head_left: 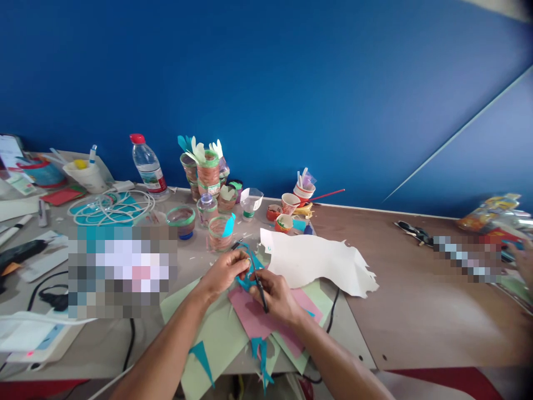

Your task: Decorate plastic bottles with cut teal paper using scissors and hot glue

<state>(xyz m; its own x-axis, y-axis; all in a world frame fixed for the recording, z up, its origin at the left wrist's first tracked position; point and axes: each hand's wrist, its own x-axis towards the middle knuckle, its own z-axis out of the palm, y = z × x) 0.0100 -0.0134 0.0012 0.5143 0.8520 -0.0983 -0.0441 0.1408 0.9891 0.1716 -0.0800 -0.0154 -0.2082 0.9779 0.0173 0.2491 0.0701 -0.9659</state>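
Observation:
My left hand [225, 270] pinches a teal paper cut-out [249, 272] just above the table. My right hand [275, 295] is closed round a thin black tool [260, 288], a pen or small blade, whose tip rests on the teal paper. Under both hands lie a pink sheet [254, 319] and pale green sheets [216, 339]. Teal offcuts [203, 360] lie on the green paper near the table's front edge.
A torn white sheet [316, 261] lies right of my hands. Behind stand decorated cups [208, 172], a water bottle [147, 166], paper cups [290, 203] and a coiled white cable [110, 206]. Another person's hand [523, 261] shows at far right. Black cables [54, 297] run at left.

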